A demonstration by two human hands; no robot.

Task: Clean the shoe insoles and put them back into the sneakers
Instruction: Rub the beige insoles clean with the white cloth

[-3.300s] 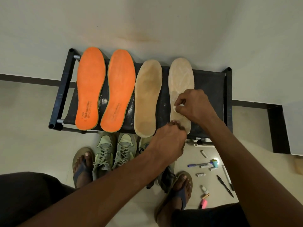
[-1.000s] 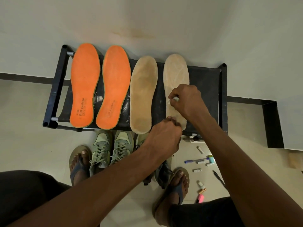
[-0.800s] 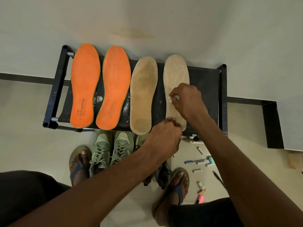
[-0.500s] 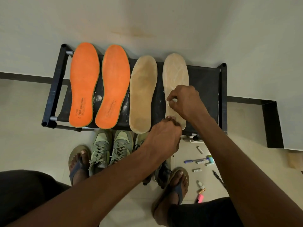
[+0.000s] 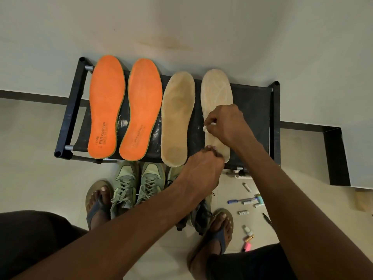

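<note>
Head-camera view has us looking down on a low black metal-framed rack with a dark fabric shelf (image 5: 252, 110) standing against a pale wall across the middle of the frame. Four insoles lie side by side on it, toes toward the top of the frame: two bright orange foam insoles with printed lettering, the first at the left (image 5: 106, 106) and the second just right of it (image 5: 143, 110), then a dirty tan insole (image 5: 177, 118), then a paler beige insole (image 5: 217, 91) at the right. Our right hand (image 5: 227, 124) sits over the middle of the paler beige insole, fingers curled and pinching a small white wiping piece (image 5: 205, 127) against its left edge; what that piece is made of we cannot tell. Our left hand (image 5: 203, 168) reaches in from the lower left, its curled fingertips pressing down on the heel end of the same insole near the front edge of the rack. Below the rack, on the pale floor, a pair of light green lace-up sneakers (image 5: 137, 184) stands side by side, and a darker second pair (image 5: 199, 217) is mostly hidden beneath our left forearm. Our feet in dark-strapped sandals show at lower left (image 5: 99, 201) and lower centre (image 5: 220, 227). At lower right, scattered pens and small tubes (image 5: 245, 202) lie on the floor.
</note>
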